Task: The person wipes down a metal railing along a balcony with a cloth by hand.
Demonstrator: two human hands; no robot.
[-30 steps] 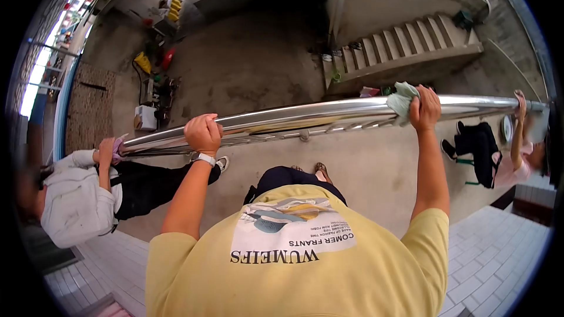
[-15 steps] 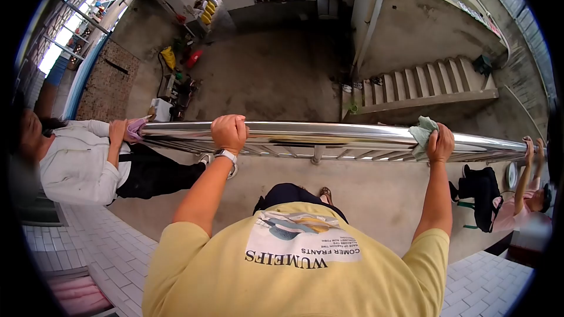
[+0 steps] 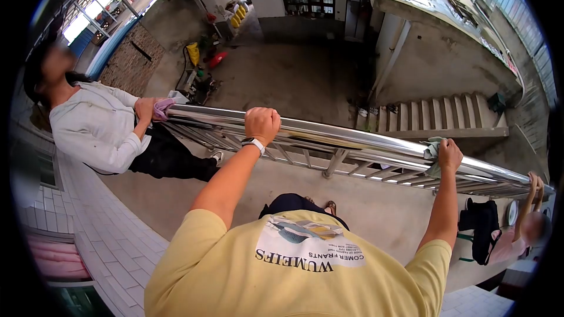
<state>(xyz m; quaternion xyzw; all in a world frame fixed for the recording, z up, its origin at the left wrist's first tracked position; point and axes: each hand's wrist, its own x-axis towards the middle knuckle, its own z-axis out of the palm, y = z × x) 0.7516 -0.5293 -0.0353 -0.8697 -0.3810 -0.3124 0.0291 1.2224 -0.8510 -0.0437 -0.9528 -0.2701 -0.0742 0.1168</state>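
Note:
A shiny metal railing (image 3: 358, 140) runs across in front of me, slanting down to the right. My left hand (image 3: 262, 125), with a white watch (image 3: 253, 144) on its wrist, is closed around the top rail. Further right, my right hand (image 3: 450, 155) grips a pale green cloth (image 3: 433, 151) against the same rail. Part of the cloth hangs down on the near side of the rail, and its end inside the fingers is hidden.
At left, a person in a light jacket (image 3: 97, 126) presses a pink cloth (image 3: 163, 108) to the rail. Another person (image 3: 517, 243) at right has raised hands on the rail's far end. Beyond lies a lower courtyard (image 3: 282, 73) with concrete stairs (image 3: 435, 116). A tiled wall (image 3: 106, 229) stands at left.
The view has turned, so the railing now slants down to the right. Both my hands keep hold of the rail and cloth. The left person appears more fully in view.

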